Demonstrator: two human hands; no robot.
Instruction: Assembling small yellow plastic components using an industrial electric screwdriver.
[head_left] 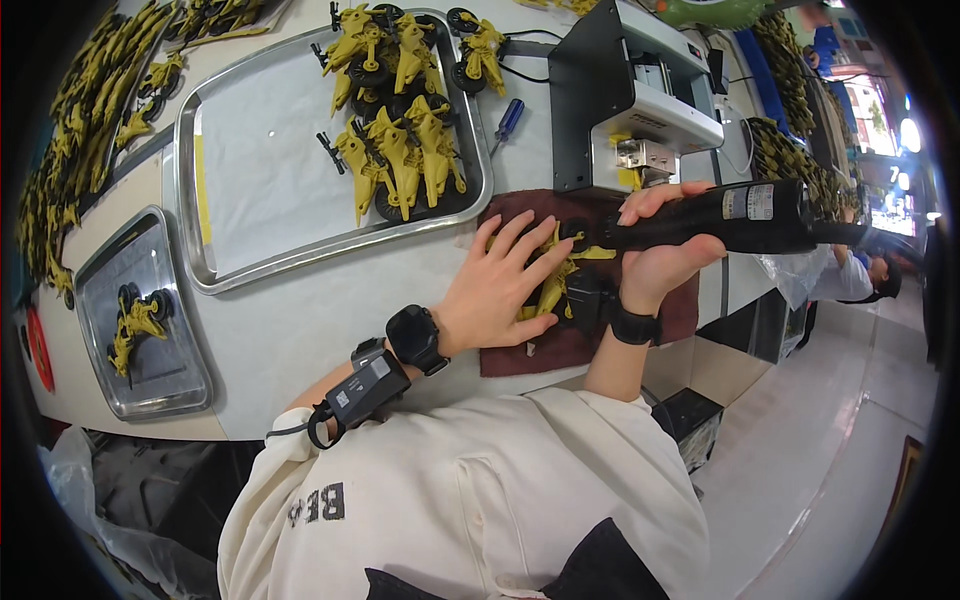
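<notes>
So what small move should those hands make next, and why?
Perhaps ease the black power tool into line with the yellow toy bike: the right hand grips the tool, front end toward the toy, while the left hand lies spread over it on the dark red cloth. Whether the tip touches is unclear.

A blue-handled screwdriver lies on the white tabletop; a green object, cut off by the upper rim, sits toward the right; a red curved item shows at the far left; crumpled clear plastic fills the lower left; a black bin stands under the table edge; beyond the pale floor, a co-worker in a white top appears near a bright light.
</notes>
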